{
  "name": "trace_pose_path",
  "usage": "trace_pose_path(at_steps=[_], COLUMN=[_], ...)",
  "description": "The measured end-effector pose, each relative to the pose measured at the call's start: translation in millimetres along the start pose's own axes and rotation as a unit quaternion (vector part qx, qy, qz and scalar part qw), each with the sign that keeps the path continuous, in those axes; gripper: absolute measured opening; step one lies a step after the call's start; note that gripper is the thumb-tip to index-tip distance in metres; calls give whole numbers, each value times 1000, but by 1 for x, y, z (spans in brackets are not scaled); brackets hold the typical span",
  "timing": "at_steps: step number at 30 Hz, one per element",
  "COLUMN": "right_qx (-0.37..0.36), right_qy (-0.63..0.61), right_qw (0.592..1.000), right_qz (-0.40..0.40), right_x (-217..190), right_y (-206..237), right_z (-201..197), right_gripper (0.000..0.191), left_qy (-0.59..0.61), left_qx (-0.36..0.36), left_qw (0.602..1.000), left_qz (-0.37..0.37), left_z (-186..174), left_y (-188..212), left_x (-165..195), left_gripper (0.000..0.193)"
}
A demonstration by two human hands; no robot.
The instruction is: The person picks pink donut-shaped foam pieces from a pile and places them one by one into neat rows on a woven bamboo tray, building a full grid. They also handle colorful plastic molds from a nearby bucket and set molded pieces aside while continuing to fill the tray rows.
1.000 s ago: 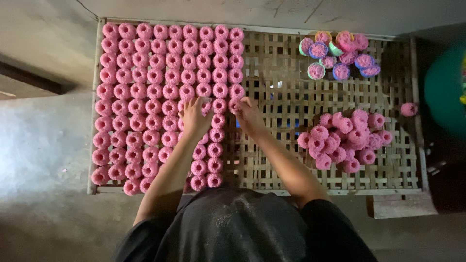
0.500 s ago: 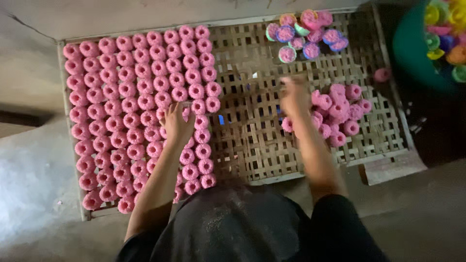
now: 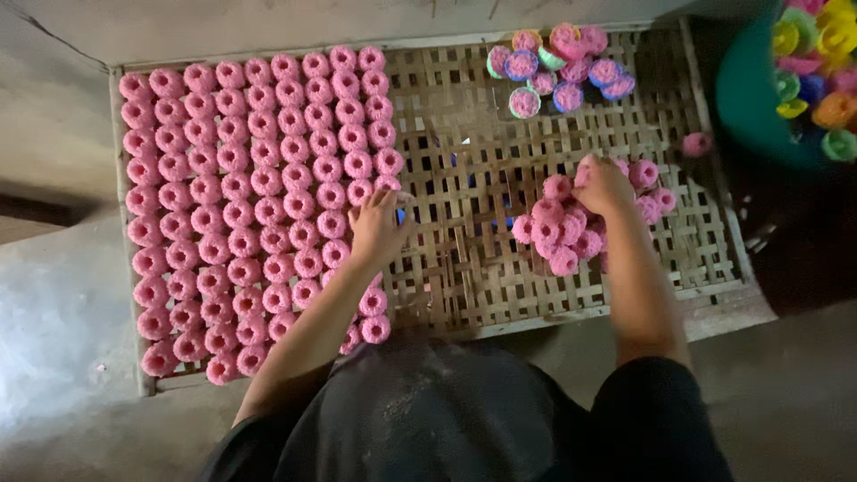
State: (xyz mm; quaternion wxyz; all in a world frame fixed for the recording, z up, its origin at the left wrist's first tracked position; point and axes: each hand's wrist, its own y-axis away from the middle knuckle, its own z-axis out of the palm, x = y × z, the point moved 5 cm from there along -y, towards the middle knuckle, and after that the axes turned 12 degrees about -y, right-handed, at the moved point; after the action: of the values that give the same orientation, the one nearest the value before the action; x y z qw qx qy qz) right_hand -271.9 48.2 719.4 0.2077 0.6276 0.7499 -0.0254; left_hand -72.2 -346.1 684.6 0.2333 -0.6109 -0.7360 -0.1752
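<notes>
Sleeves of my dark top fill the near edge, and past them both arms reach out over the woven bamboo tray [image 3: 464,268]. My left hand [image 3: 379,228] rests at the ragged right edge of the ordered rows of pink pieces [image 3: 250,205], fingers loosely spread and laid on the pieces there, gripping nothing that I can see. My right hand [image 3: 603,183] is down on the loose heap of pink pieces [image 3: 562,228] on the right half of the tray, fingers curled into the pile; whether my grip has closed on one piece I cannot tell, since the knuckles hide it.

These pieces look small, light and soft, like moulded rings with a dimple in the middle, so I judge that they would crush or crumble under a hard pinch. The safest hold seems to be by the sides, thumb against two fingers, with the patterned top left alone.

Farther off, at the tray's back edge, sits a small cluster of pink pieces in coloured cups [image 3: 558,67], and one stray pink piece [image 3: 696,143] lies alone. Beyond the tray's right corner stands a green tub [image 3: 750,98] heaped with empty coloured cups [image 3: 817,62]
</notes>
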Motion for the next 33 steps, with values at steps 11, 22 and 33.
trace_pose_path(at_steps=[11, 22, 33], right_qx=[-222, -154, 44], right_qy=[-511, -515, -329], right_qw=[786, 827, 929], right_qz=[-268, -166, -162], right_x=[-221, -259, -323], right_y=[100, 99, 84], right_z=[59, 178, 176], right_gripper=[73, 31, 21], left_qy=[754, 686, 236], left_qx=[-254, 6, -168], left_qw=[603, 682, 938], left_qz=[-59, -254, -187], left_z=[28, -3, -37], left_y=[18, 59, 74], left_x=[33, -86, -54], left_gripper=[54, 50, 66])
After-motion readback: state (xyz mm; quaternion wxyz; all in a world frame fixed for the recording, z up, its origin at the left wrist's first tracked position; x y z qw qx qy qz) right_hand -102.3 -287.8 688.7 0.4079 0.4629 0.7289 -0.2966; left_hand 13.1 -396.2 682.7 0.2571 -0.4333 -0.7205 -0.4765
